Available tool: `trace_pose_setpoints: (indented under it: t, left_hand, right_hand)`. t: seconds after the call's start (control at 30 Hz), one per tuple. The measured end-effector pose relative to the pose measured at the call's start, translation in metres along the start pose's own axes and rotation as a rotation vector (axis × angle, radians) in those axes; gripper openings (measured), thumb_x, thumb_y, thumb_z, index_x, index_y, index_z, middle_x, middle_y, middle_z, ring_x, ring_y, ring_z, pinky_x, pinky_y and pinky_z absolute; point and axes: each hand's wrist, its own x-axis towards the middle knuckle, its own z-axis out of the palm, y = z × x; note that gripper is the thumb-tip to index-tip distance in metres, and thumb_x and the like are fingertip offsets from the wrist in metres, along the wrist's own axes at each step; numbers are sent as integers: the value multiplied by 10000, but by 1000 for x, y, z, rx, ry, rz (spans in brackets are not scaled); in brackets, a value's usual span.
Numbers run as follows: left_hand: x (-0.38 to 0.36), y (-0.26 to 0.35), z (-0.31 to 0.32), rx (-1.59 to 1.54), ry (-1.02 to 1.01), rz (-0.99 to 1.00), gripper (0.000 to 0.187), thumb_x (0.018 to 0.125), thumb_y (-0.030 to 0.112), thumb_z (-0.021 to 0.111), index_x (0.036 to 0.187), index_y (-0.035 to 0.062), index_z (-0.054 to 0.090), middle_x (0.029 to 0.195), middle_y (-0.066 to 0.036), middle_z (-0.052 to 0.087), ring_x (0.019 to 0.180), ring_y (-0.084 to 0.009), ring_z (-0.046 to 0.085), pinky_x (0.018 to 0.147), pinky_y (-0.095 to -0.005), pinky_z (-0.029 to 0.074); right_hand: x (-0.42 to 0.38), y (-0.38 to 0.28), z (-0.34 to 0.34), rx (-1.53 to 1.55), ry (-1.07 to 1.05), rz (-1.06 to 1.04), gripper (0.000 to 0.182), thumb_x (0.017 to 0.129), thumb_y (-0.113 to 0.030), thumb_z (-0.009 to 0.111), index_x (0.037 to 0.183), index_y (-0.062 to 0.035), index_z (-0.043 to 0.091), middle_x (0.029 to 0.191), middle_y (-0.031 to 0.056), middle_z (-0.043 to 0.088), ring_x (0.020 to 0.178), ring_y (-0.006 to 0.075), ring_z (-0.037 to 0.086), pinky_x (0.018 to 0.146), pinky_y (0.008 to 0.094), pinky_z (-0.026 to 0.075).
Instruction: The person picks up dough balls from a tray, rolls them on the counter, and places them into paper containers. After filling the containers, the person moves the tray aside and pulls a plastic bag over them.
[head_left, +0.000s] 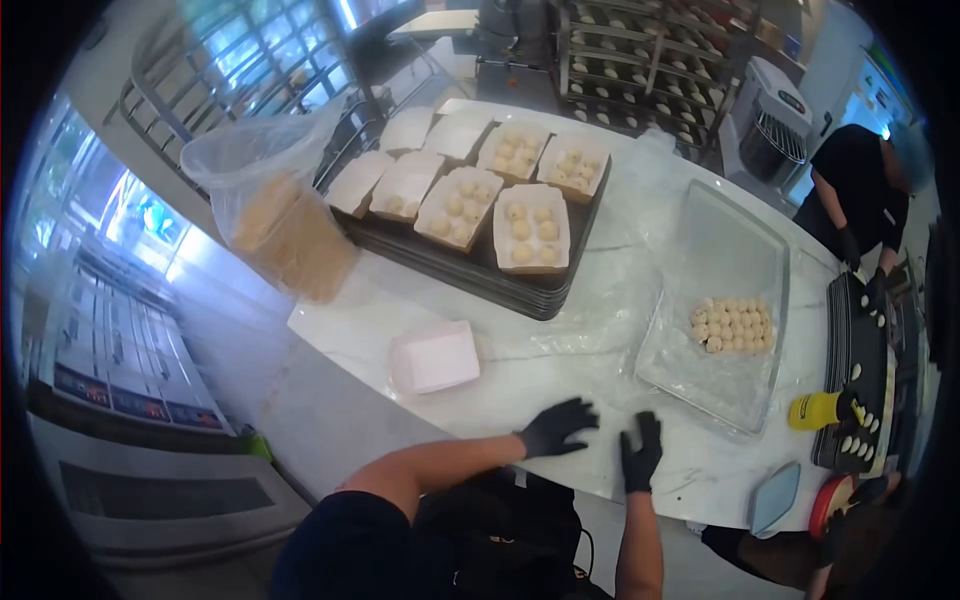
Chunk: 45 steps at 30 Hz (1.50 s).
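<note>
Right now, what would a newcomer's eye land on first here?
Probably the stacked dark trays left of center, topped with white paper boxes, several holding pale dough balls. Next, the tight cluster of dough balls on the plastic-lined tray to the right, then the bright yellow bottle near the right edge.
</note>
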Motion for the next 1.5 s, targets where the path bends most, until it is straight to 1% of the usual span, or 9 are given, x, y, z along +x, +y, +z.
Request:
trace_pose_setpoints:
  t: [0.2,0.27,0.33,0.67,0.73,0.97,1.13,1.4,1.5]
  left_hand:
    - [5,-26,-76,34,-568,-373,324,910,319,640,1133,86,671,1295,-133,614,1254,-332,544,1096,-449,403]
    - [21,-16,-64,413,-769,-358,331,919,323,631,1143,84,672,1300,-138,607,1227,-337,554,1066,-455,429]
    - [20,-15,-16,19,31,-41,320,928,299,609,1143,71,676,1267,-151,615,1197,-338,558,1055,-458,430]
    - [14,-18,-64,290,-530,-413,316,861,313,708,1081,88,674,1190,-151,629,1155,-349,561,1037,-458,431]
    - [19,-6,-11,-21,128,-77,191,849,243,690,932,70,685,1028,-136,657,1101,-342,575,981,-461,451]
    - [-61,-70,10,179,-454,-74,234,810,225,741,987,80,693,899,-109,643,984,-309,603,897,-473,467]
    - [27,16,2,-261,188,-123,147,844,204,706,782,75,674,784,-99,667,749,-316,642,735,-436,519]
    - [4,-46,-40,243,-404,-235,311,913,286,640,1150,90,689,945,-123,660,944,-299,612,874,-431,462]
    - [14,-30,32,-146,29,-200,212,908,226,622,1040,92,719,926,-125,657,921,-299,608,842,-438,454]
  right_hand:
    - [-44,40,-41,22,-325,244,325,813,-149,737,1117,-41,694,1281,191,644,1313,366,520,1142,446,362]
    - [-7,46,-23,-55,137,-26,285,802,-159,752,1056,-40,700,1169,187,687,1224,348,588,1078,441,438]
    - [-9,14,-14,0,58,-27,263,807,-141,743,1045,-38,700,1180,191,684,1231,360,583,1080,448,432]
    - [-7,19,-26,-61,49,20,202,801,-144,743,958,-28,690,1146,177,694,1179,383,603,1058,439,449]
    - [2,-9,-23,-33,127,-6,226,786,-155,757,961,-28,689,1149,180,691,1168,387,609,1052,442,454]
    - [-47,49,-45,18,-88,14,259,779,-133,774,1008,-45,693,1197,163,677,1172,384,606,1057,452,449]
    - [-5,-13,-21,102,-13,-74,274,782,-132,773,1025,-45,681,1182,169,678,1179,378,603,1065,455,445]
    - [-18,59,-28,-18,54,6,374,778,-89,772,1138,-40,679,1280,164,641,1245,344,575,1107,439,402]
    - [16,-7,-15,131,-74,-9,372,782,-82,759,1141,-31,675,1275,184,638,1244,355,575,1109,442,400]
